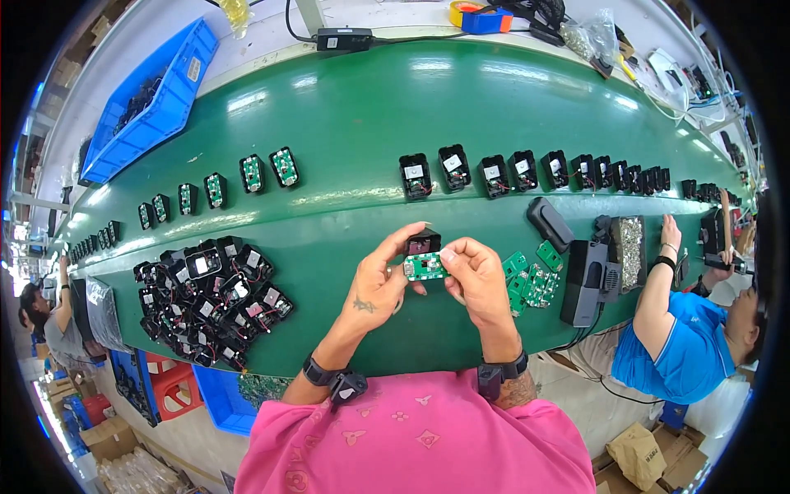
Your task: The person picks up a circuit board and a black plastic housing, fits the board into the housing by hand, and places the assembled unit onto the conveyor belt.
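Note:
In front of my chest, my left hand (380,270) curls around a small open black plastic housing (425,239). My right hand (479,278) pinches the right end of a green circuit board (422,266). The board lies over the near part of the housing, and its left end meets my left fingers. Whether the board is seated inside, I cannot tell. Right of my right hand, a small group of loose green circuit boards (539,286) rests on the table. To my left is a heap of black housings (206,296) with wires and parts inside.
Across the green table (346,107) run rows of housings: some with green boards (285,167) at left, others with white parts (453,167) at right. A black case (550,224) and grey device (583,284) stand right. A blue crate (177,90) sits far left. A co-worker (683,342) works at right.

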### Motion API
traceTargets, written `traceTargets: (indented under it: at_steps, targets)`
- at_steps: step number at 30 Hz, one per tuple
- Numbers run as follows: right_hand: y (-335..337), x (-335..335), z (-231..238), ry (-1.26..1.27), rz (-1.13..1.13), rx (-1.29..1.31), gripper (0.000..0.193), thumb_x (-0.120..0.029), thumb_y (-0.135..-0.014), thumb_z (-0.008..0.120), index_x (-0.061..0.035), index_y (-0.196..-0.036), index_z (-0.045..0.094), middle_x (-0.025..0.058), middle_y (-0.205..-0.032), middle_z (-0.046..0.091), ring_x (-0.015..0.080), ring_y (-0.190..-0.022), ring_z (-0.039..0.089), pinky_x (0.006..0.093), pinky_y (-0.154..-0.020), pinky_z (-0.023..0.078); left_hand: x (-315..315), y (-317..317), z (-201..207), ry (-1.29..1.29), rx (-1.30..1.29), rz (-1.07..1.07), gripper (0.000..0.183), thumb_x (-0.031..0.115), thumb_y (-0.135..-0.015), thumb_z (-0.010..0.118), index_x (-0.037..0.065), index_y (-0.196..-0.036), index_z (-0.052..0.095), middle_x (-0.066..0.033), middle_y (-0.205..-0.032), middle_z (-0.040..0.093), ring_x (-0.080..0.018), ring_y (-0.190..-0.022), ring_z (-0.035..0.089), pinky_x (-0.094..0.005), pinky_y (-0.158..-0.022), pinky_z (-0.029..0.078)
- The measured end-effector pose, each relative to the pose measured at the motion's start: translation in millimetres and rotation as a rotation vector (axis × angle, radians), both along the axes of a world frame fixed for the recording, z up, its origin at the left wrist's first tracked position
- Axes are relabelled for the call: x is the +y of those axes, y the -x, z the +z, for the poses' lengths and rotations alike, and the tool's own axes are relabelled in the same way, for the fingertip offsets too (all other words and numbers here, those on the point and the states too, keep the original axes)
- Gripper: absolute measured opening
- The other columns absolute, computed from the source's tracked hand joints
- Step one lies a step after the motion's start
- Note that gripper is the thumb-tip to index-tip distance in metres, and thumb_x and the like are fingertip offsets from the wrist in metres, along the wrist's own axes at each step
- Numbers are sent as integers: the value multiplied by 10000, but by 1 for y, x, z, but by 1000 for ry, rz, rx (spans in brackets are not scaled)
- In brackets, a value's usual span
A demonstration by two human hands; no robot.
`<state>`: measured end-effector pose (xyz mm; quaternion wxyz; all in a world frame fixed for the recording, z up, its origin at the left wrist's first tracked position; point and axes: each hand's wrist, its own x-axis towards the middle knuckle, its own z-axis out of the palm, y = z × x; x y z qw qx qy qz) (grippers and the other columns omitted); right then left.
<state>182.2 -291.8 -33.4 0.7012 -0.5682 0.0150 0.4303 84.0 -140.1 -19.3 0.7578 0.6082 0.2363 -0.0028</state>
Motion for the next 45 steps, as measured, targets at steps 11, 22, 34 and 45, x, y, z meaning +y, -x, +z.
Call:
traceTargets:
  at_steps: [11, 22, 34, 45]
  targets:
    - [8, 1, -7, 70, -131, -276, 164, -150, -958, 670, 5, -977, 621, -4, -734, 631, 28, -596, 527, 186, -499, 394, -7, -2, 5, 121, -92, -39, 658, -73, -883, 514, 49, -1511, 360, -160, -1246, 630, -234, -867, 730, -235, -579, 549]
    - [10, -8, -5, 128, -47, -1062, 193, -73, -844, 751, -36, -1023, 688, 127, -1244, 559, 186, -1034, 584, 317, -837, 489, -3, -2, 15, 304, -2, 49, 638, -11, -926, 520, 40, -1526, 310, -204, -1202, 637, -259, -791, 738, -244, -521, 578]
    - [10, -9, -7, -91, -46, -668, 119, -83, -834, 766, -92, -952, 756, 115, -1318, 555, 241, -1195, 506, 380, -934, 460, -9, -1, 14, 340, 50, -78, 620, 25, -958, 539, 44, -1533, 306, -203, -1219, 622, -248, -749, 732, -277, -582, 606]
    - [10, -3, -5, -60, -50, -689, 113, -87, -839, 755, -54, -947, 757, 112, -1291, 590, 238, -1190, 504, 372, -958, 443, -13, -1, 17, 375, 87, -83, 640, 8, -946, 525, 55, -1544, 304, -202, -1241, 610, -224, -725, 732, -264, -609, 593]
